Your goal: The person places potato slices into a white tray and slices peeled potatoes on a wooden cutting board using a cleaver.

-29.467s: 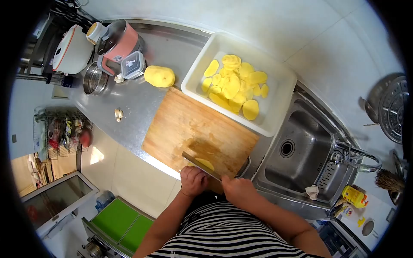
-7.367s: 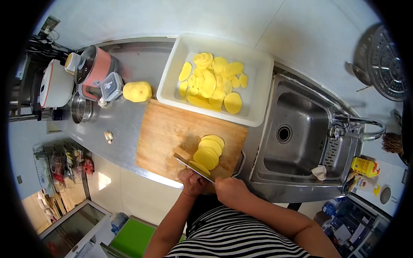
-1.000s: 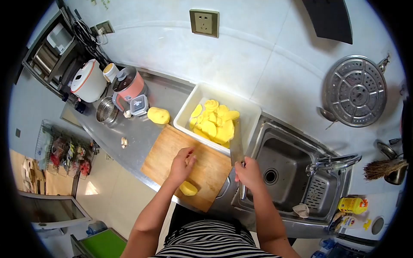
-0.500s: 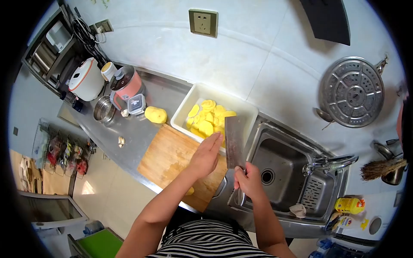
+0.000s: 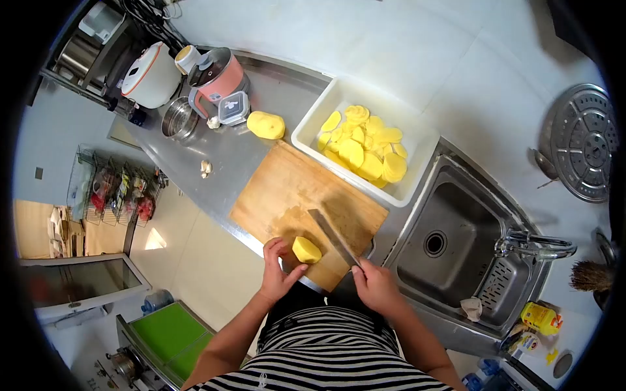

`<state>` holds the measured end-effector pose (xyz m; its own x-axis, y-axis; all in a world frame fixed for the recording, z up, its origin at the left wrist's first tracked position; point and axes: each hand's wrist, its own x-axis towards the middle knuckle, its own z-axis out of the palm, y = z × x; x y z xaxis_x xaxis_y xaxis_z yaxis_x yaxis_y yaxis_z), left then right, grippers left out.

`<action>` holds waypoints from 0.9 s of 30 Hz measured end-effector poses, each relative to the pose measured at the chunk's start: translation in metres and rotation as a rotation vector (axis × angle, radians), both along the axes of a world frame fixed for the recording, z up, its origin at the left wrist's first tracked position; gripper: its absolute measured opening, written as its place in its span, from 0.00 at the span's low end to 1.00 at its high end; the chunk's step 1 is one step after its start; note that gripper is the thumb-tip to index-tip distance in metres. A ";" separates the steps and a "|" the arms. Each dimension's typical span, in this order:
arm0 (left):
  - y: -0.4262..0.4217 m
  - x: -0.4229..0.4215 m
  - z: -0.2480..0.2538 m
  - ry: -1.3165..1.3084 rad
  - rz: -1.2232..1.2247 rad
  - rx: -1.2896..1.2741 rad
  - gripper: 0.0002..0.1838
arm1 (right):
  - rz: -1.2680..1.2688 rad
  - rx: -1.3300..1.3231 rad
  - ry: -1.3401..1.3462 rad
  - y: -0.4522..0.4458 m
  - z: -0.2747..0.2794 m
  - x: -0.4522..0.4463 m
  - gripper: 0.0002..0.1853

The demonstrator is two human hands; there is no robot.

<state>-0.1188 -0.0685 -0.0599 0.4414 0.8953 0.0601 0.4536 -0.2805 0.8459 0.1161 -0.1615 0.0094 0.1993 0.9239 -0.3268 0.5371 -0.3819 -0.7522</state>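
Observation:
My right hand (image 5: 376, 285) is closed round the handle of a cleaver (image 5: 334, 237), whose blade is seen nearly edge-on above the wooden cutting board (image 5: 280, 186). A cut piece of peeled potato (image 5: 306, 250) lies near the board's front edge. My left hand (image 5: 279, 268) is beside this piece, thumb and fingers apart on its left side; whether they touch it I cannot tell. Beyond the board, a white plastic tub (image 5: 417, 153) holds many yellow potato slices (image 5: 365, 146). A whole peeled potato (image 5: 266, 125) rests on the steel counter left of the tub.
To the right is a steel sink (image 5: 450, 215) with a faucet (image 5: 535, 244). Garlic (image 5: 206, 169), a metal bowl (image 5: 178, 118), a lidded container (image 5: 233, 108), a pink electric pot (image 5: 218, 75) and a white rice cooker (image 5: 152, 75) stand on the left counter.
Both hands have drawn back from the tub to the board's front edge. The cleaver has left the tub and is over the board. My left hand is now beside the potato piece.

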 end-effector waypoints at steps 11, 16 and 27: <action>-0.006 0.031 -0.045 -0.077 0.060 0.103 0.29 | 0.103 -0.051 -0.143 0.015 -0.012 -0.025 0.12; 0.002 0.042 -0.031 0.004 -0.081 0.453 0.18 | 0.166 0.001 -0.219 0.015 -0.016 -0.023 0.13; 0.012 0.039 -0.057 0.046 -0.146 0.561 0.17 | 0.187 0.031 -0.285 -0.004 0.023 -0.021 0.15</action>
<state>-0.0799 -0.0569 -0.1170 0.5714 0.6619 0.4852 0.4097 -0.7423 0.5302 0.0952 -0.1657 0.0320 0.1051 0.9615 -0.2538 0.7857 -0.2367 -0.5715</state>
